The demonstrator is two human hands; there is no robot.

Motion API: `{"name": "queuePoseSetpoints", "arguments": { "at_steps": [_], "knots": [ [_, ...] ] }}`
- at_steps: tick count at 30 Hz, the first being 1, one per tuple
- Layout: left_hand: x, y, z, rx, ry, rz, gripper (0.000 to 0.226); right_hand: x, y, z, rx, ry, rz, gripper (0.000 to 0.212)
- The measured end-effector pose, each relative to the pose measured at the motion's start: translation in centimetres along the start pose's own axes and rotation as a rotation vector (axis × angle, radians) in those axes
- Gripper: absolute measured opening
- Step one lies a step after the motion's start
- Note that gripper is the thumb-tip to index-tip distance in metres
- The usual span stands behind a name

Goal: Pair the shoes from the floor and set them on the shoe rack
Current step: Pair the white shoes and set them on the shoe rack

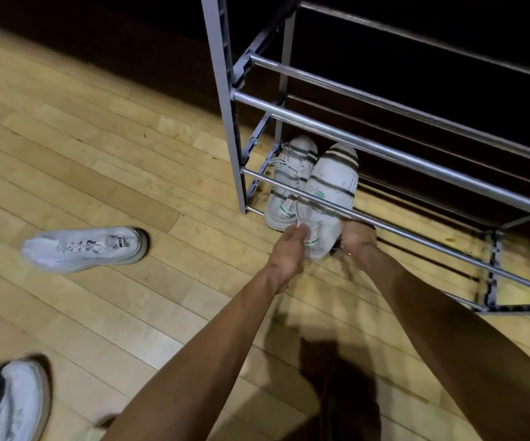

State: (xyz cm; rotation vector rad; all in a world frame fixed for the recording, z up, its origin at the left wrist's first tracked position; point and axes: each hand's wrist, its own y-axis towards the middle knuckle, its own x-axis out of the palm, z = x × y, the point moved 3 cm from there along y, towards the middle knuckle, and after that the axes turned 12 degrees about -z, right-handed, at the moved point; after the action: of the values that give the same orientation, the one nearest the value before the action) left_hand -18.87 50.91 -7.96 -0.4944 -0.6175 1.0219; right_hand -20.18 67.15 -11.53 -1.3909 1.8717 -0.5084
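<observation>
Two white green-trimmed sneakers sit on the shoe rack (384, 151) bottom tier: left sneaker (292, 179) placed, right sneaker (327, 198) gripped at the heel by left hand (289, 249) and right hand (357, 240), fingers curled. Step: seating the pair. Next, likely fetch the grey sneaker (85, 248) at 9 o'clock on the floor (98, 154).

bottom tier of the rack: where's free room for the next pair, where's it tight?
Crowded at the left end: two white sneakers sit side by side against the left post, with the left hand and right hand at the nearer shoe's heel. Free: the bottom rails rightward to the right end frame look bare. Upper tiers show no shoes.
</observation>
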Motion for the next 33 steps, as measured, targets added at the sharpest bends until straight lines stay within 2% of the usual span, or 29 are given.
{"name": "queuePoseSetpoints", "arguments": {
  "at_steps": [3,8,12,15,16,19,21,23,27,33],
  "knots": [
    [0.3,0.9,0.0,0.026,-0.013,0.003,0.047,0.0,0.7,-0.7,-0.043,0.017,0.044,0.018],
    [0.3,2.2,0.4,0.071,-0.005,0.001,0.059,-0.2,2.1,-0.1,-0.06,0.13,0.057,0.03],
    [0.8,2.8,0.3,0.079,-0.039,0.016,0.074,0.4,2.4,0.3,-0.03,0.132,0.084,0.021],
    [1.1,2.5,0.9,0.081,-0.115,0.02,0.038,0.7,2.4,0.1,-0.027,0.21,0.081,0.019],
    [1.2,2.6,1.1,0.084,-0.135,0.011,0.035,0.6,2.8,0.1,-0.027,0.255,0.087,0.018],
    [1.4,2.8,1.5,0.087,-0.121,-0.018,0.042,-0.1,4.4,0.4,-0.03,0.227,0.089,0.022],
    [1.6,2.9,1.3,0.082,-0.118,-0.029,0.036,0.4,4.6,0.7,-0.036,0.13,0.013,0.013],
    [1.6,3.1,1.0,0.079,-0.107,-0.018,0.027,1.1,4.3,1.4,-0.024,0.069,-0.012,0.013],
    [1.3,3.4,0.3,0.068,-0.066,0.009,0.034,1.4,3.1,1.4,-0.026,0.091,0.018,0.021],
    [0.8,2.8,0.0,0.068,0.035,0.049,0.032,1.5,2.7,1.5,-0.007,0.099,-0.066,0.02]
  ]
}}
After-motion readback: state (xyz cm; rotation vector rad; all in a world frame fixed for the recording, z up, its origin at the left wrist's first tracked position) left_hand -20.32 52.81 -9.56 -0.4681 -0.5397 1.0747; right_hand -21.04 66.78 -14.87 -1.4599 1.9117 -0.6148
